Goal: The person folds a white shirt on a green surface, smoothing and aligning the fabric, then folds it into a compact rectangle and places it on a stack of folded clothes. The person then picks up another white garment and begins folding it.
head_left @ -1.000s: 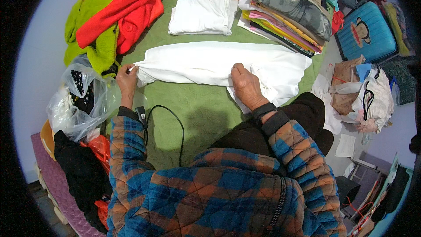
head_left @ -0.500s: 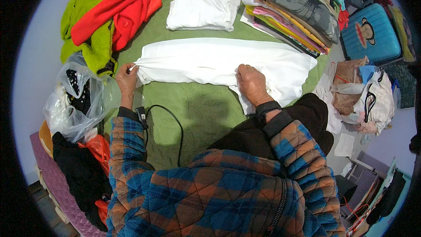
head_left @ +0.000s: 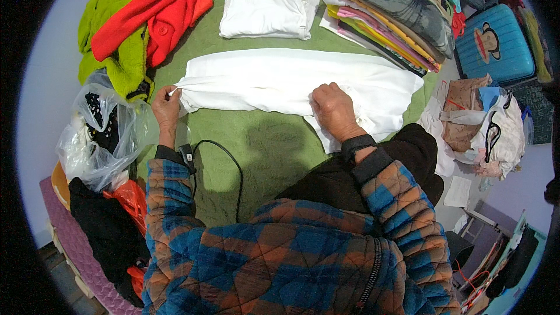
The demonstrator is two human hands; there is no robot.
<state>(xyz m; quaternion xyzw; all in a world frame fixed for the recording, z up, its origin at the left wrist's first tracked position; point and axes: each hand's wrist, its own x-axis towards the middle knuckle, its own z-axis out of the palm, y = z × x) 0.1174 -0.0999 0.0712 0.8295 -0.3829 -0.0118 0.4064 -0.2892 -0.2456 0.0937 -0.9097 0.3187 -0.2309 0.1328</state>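
A long white garment (head_left: 256, 76) is spread sideways across the green bed cover (head_left: 274, 166), creased in places. My left hand (head_left: 167, 108) pinches its left end, where the cloth bunches into small folds. Along the near edge, right of the middle, my right hand (head_left: 335, 111) is closed on the cloth with the fingers curled under. Below that hand, a white flap hangs toward my dark trouser leg (head_left: 373, 169). Just beyond the garment lies a folded white garment (head_left: 268, 10).
Red (head_left: 175, 17) and lime-green (head_left: 96, 41) clothes are heaped at the far left, above a clear plastic bag (head_left: 96, 140). A stack of folded clothes (head_left: 396, 11) stands at the far right, beside a blue suitcase (head_left: 496, 46). A black cable (head_left: 236, 169) curves near my left wrist.
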